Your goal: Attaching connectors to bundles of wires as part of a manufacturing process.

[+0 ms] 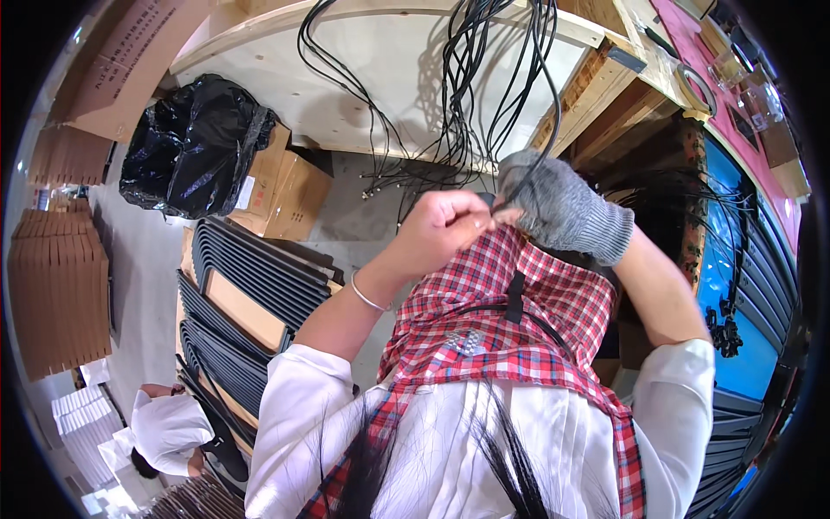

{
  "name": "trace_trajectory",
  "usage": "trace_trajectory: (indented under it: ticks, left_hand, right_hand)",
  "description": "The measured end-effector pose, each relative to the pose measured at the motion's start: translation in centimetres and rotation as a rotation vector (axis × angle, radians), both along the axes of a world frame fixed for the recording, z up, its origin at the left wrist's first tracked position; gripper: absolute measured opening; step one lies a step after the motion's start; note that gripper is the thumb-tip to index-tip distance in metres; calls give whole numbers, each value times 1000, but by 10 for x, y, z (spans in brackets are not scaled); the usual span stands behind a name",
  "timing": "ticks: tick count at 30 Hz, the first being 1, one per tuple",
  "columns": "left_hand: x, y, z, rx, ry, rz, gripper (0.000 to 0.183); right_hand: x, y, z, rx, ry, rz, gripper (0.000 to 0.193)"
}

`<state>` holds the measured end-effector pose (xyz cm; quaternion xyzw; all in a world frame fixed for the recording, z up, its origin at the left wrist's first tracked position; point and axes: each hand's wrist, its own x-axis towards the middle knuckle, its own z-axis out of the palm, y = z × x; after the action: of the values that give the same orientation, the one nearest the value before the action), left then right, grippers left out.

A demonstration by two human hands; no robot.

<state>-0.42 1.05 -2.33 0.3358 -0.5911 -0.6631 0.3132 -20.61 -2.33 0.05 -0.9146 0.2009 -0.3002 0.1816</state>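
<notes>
The left hand (450, 222), bare, is closing its thumb and bent fingers into a pinch near the middle of the frame; what lies between the tips is too small to tell. Just beside it, the right hand (558, 208), in a ribbed grey knit glove, is curling its fingers around a smooth black cable (556, 112), which is running down from the upper edge. Thin, glossy cords (458, 82) are hanging in loops over a pale wooden board (393, 60). Below the hands, a red checked cloth apron (475, 324) is creasing. At left, dark, round-cornered frames (259, 264) are nesting in rows beneath crinkled black plastic (194, 147). Upper left, a cardboard carton (138, 65) is showing dark printed characters.
</notes>
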Motion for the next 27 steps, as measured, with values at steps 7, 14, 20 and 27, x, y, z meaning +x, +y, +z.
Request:
trace_trajectory:
  ticks: [7,14,20,27]
  left_hand:
    - [14,-10,27,-4,70,-10,8]
    - [45,-19,14,-361,-169,212,9]
    - [120,-80,-31,-859,-516,1158,16]
    - [-29,-89,-99,-731,-538,621,32]
  right_hand:
    - [-67,-1,-79,363,416,-293,18]
    - [-77,35,-58,775,-433,-682,17]
    - [-120,64,-4,626,-718,-938,18]
    - [-115,97,4,508,-788,-922,17]
